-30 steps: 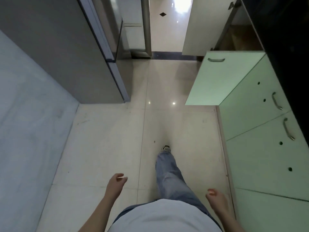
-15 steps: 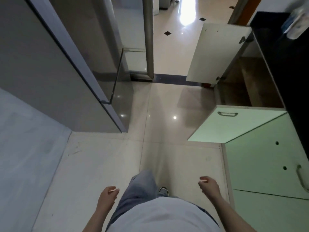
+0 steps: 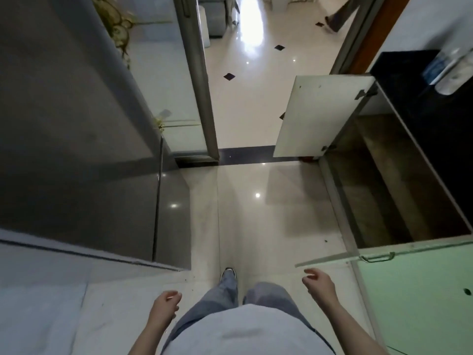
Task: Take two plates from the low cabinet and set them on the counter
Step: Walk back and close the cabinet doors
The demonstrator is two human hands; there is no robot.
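The low cabinet (image 3: 384, 180) on the right stands with both doors swung out: a white door (image 3: 317, 116) at the far side and a green door (image 3: 378, 254) nearest me. Its inside is dark and brown, and I see no plates in it. The black counter (image 3: 422, 103) runs along the top right. My left hand (image 3: 165, 307) hangs loosely curled and holds nothing, over the floor. My right hand (image 3: 318, 284) is empty with fingers apart, just below and left of the green door's edge.
A grey refrigerator (image 3: 76, 149) fills the left side. A sliding glass door frame (image 3: 199, 80) stands ahead, with a bright tiled room beyond. A clear plastic bottle (image 3: 448, 67) lies on the counter. Another person's leg (image 3: 340, 16) shows far off. Closed green cabinet fronts (image 3: 422, 303) line the right.
I have walked forward, so the open cabinet is now close on my right and its inside shows. Both hands have swung with my steps; the right one has risen toward the green door.
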